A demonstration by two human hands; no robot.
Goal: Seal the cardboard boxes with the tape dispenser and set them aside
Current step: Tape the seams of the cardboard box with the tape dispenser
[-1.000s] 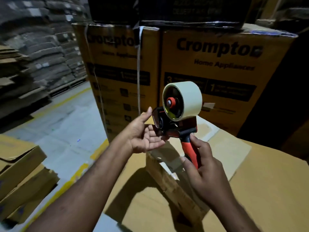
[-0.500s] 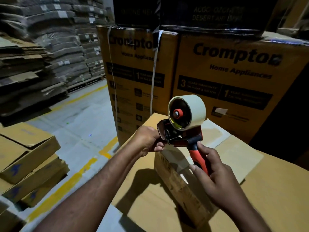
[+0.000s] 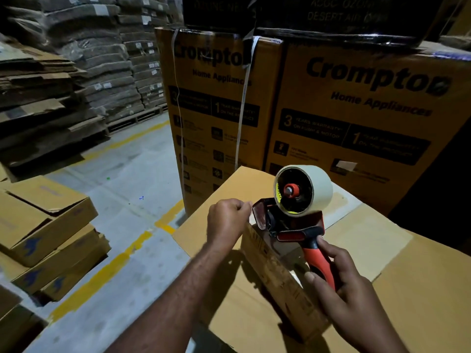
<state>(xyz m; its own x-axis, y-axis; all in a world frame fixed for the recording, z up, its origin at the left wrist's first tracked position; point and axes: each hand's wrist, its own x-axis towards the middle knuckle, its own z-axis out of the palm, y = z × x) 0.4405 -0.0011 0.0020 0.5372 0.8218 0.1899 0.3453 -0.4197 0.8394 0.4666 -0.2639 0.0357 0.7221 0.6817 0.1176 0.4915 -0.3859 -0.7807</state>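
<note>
Leftmost, a stack of flat brown cardboard cartons sits on the grey concrete floor. Left hand: fingers curled, thumb tip against forefinger, just beside the front guard of the red-and-black tape dispenser. I cannot tell whether a tape end is pinched. The dispenser carries a pale cream tape roll and is held upright over the far end of a long narrow brown cardboard box. That box lies on a broad flat cardboard sheet. Right hand: fingers wrapped round the dispenser's red handle, forefinger up by the black neck. Behind stand tall yellow printed cartons.
</note>
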